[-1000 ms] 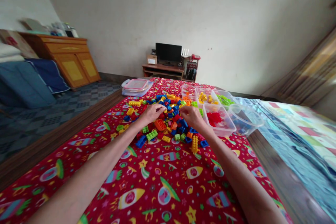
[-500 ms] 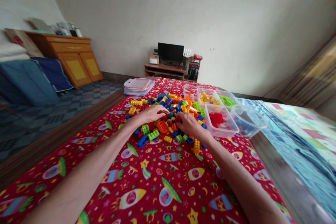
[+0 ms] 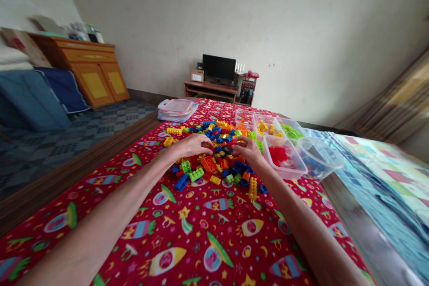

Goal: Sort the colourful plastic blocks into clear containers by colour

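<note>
A heap of toy building bricks (image 3: 219, 136) in blue, yellow, orange, green and red lies on the tablecloth. My left hand (image 3: 192, 145) hovers at the left side of the heap, fingers curved and apart, with no brick plainly in them. At the heap's right side, my right hand (image 3: 248, 149) has its thumb and fingertips closed around a small red brick (image 3: 232, 143), partly hidden. Below the hands lie an orange brick (image 3: 208, 164), a light green brick (image 3: 196, 174) and a long yellow brick piece (image 3: 252, 188).
On the right stand clear containers: one with red bricks (image 3: 284, 167), one with yellow, one with green, and a round tub (image 3: 320, 161) holding blue ones. Stacked lids (image 3: 177, 109) lie at the far left of the red patterned tablecloth (image 3: 201, 241). A bed (image 3: 385, 165) adjoins the right.
My right hand has moved up and slightly right, uncovering blue bricks below it, and a red brick now shows at its fingertips. My left hand has hardly moved.
</note>
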`<act>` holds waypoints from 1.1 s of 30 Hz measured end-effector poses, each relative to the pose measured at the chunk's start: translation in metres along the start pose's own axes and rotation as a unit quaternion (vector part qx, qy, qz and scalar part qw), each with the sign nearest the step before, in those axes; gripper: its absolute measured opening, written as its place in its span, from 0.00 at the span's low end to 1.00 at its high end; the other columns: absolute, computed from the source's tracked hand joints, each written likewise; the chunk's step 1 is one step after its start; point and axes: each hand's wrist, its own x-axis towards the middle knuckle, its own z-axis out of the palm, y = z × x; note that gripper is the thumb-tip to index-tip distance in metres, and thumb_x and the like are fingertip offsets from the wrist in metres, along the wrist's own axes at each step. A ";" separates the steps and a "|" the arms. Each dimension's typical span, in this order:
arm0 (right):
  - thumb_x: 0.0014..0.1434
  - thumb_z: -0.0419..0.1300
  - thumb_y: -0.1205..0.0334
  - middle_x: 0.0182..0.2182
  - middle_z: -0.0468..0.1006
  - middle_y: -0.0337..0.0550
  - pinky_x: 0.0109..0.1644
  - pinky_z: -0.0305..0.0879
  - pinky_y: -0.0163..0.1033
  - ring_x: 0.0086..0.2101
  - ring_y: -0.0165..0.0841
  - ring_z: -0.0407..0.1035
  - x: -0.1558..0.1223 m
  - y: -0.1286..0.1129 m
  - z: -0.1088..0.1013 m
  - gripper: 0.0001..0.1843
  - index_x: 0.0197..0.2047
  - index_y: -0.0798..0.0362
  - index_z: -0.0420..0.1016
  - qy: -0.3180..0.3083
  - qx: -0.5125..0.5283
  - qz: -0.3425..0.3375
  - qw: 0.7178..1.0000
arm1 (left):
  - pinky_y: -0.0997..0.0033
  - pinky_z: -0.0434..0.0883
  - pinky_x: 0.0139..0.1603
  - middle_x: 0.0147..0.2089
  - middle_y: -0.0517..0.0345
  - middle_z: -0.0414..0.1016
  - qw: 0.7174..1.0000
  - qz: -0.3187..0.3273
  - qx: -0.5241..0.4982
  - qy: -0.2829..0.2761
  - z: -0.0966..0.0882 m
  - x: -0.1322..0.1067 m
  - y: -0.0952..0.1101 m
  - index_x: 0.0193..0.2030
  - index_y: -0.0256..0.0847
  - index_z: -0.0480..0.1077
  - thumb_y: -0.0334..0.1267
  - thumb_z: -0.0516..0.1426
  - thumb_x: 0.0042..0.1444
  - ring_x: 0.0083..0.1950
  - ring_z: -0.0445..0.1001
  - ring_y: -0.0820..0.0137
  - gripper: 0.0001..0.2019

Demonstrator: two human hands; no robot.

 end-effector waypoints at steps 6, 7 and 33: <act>0.38 0.65 0.61 0.20 0.71 0.33 0.26 0.63 0.31 0.22 0.26 0.66 0.000 0.001 0.002 0.16 0.32 0.55 0.70 0.036 0.059 0.022 0.997 | 0.71 0.69 0.45 0.39 0.55 0.78 0.998 0.040 0.041 0.016 0.003 -0.001 -0.002 0.35 0.41 0.75 0.37 0.53 0.49 0.41 0.75 0.65 0.11; 0.37 0.66 0.61 0.20 0.72 0.33 0.27 0.64 0.32 0.22 0.26 0.66 0.000 0.002 0.002 0.16 0.32 0.55 0.70 0.037 0.087 0.028 0.995 | 0.71 0.69 0.44 0.38 0.55 0.78 0.998 0.034 0.040 0.020 0.002 -0.001 -0.002 0.36 0.41 0.75 0.37 0.53 0.49 0.40 0.75 0.65 0.11; 0.51 0.62 0.46 0.26 0.75 0.39 0.26 0.62 0.32 0.26 0.30 0.72 -0.010 -0.005 0.025 0.20 0.37 0.53 0.67 -0.074 0.108 0.013 0.991 | 0.76 0.69 0.30 0.28 0.57 0.78 0.972 -0.021 -0.149 0.178 -0.002 -0.007 0.065 0.36 0.35 0.77 0.41 0.55 0.54 0.28 0.74 0.71 0.13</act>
